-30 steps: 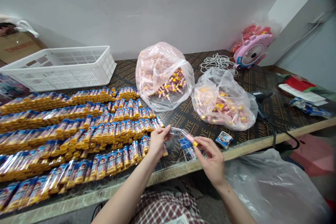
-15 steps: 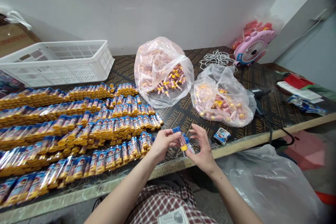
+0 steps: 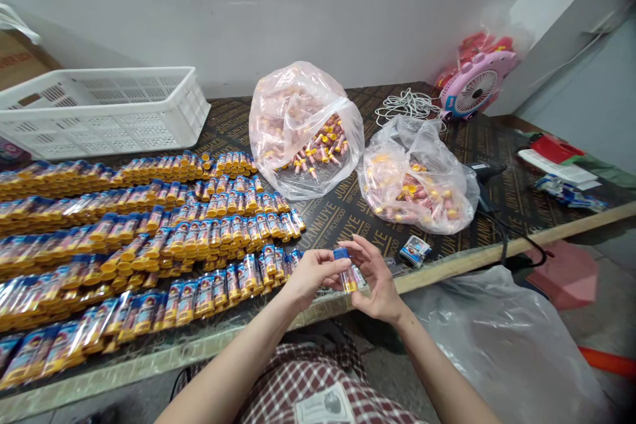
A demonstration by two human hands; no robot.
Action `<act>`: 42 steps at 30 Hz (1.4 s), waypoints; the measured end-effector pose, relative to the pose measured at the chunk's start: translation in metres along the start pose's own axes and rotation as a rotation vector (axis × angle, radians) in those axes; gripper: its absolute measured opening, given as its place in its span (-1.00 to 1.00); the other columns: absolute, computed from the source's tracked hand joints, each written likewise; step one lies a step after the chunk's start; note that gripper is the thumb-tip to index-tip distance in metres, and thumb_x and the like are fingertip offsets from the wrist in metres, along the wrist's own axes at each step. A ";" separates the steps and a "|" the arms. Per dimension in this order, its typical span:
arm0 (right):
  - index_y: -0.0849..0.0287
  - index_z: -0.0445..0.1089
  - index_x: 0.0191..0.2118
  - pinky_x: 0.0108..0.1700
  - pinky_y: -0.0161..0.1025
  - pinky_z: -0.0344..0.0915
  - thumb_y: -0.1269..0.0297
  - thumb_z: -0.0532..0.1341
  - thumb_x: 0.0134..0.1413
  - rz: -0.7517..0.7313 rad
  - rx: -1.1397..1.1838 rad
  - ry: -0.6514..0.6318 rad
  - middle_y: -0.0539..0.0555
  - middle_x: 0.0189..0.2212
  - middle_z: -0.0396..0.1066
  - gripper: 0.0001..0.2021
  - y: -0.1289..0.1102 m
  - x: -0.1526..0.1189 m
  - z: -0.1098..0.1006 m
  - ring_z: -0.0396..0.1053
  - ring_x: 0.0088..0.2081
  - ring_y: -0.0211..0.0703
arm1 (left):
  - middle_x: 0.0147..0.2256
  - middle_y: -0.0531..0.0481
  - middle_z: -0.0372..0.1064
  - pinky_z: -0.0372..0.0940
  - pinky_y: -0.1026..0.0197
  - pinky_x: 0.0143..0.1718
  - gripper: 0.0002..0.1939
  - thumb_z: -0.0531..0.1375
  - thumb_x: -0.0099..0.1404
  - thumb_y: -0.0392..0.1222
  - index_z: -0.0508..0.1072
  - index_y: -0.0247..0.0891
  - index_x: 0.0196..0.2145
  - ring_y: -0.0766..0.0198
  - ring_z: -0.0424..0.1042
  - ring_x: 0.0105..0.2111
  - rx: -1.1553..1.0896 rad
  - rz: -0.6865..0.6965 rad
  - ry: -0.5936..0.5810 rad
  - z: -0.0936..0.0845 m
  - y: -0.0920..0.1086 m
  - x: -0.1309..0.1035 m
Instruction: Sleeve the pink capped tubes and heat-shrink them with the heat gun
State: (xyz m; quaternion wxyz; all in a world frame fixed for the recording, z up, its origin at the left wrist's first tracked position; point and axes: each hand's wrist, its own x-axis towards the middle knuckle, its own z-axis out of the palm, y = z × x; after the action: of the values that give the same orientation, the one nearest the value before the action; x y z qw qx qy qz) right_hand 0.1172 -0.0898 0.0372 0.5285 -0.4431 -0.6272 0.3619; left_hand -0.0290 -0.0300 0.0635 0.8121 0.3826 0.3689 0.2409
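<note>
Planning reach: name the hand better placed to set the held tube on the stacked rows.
Likely the left hand: it grips the tube and is nearer the stacked rows than the right hand.

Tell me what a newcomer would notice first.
Likely the packed rows of yellow-bottomed tubes across the left of the table. Next, the large translucent bag mid-table and the pink fan at the back right. Near the front edge, the left hand pinches one tube.
</note>
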 end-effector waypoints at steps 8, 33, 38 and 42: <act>0.05 -0.10 0.23 0.09 0.00 0.24 0.52 0.10 -0.28 -0.031 0.015 0.015 0.18 0.12 0.19 -0.17 -0.004 0.000 0.001 0.28 0.05 -0.01 | -0.53 -0.03 0.41 0.27 0.33 -0.52 -0.59 0.38 -0.12 0.01 0.46 -0.40 -0.45 0.39 0.37 -0.58 -0.015 0.002 -0.001 0.003 0.000 -0.002; -0.07 -0.11 0.26 0.12 0.03 0.18 0.27 0.19 0.07 0.121 -0.139 -0.032 0.16 0.21 0.01 -0.33 0.019 0.028 -0.001 0.19 0.11 0.00 | -0.36 -0.12 0.47 0.21 0.22 -0.36 -0.54 0.19 0.11 0.13 0.34 -0.26 -0.16 0.08 0.45 -0.30 1.542 0.154 0.829 -0.124 0.088 0.008; -0.02 0.07 0.19 0.11 -0.02 0.19 0.18 0.20 0.05 0.061 -0.339 -0.102 0.14 0.20 0.04 -0.43 0.039 0.063 -0.006 0.08 0.19 0.00 | -0.35 -0.23 0.47 0.16 0.20 -0.42 -0.51 -0.02 0.24 0.20 0.35 -0.32 -0.22 0.00 0.46 -0.31 1.788 0.047 0.820 -0.131 0.095 0.014; 0.06 0.20 0.12 0.18 0.01 0.06 0.08 0.22 -0.01 0.068 -0.645 0.003 0.16 0.15 0.12 -0.46 0.081 0.135 -0.011 0.07 0.19 0.02 | -0.43 -0.16 0.46 0.08 0.24 -0.45 -0.48 -0.12 0.27 0.22 0.37 -0.28 -0.23 0.08 0.45 -0.37 1.653 0.117 0.796 -0.119 0.092 -0.003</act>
State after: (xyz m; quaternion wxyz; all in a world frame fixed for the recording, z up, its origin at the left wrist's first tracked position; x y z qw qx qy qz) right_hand 0.1353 0.0649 0.0110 0.3494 -0.6090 -0.6935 0.1613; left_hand -0.1343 0.0752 0.0871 0.0797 0.7483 0.6562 0.0553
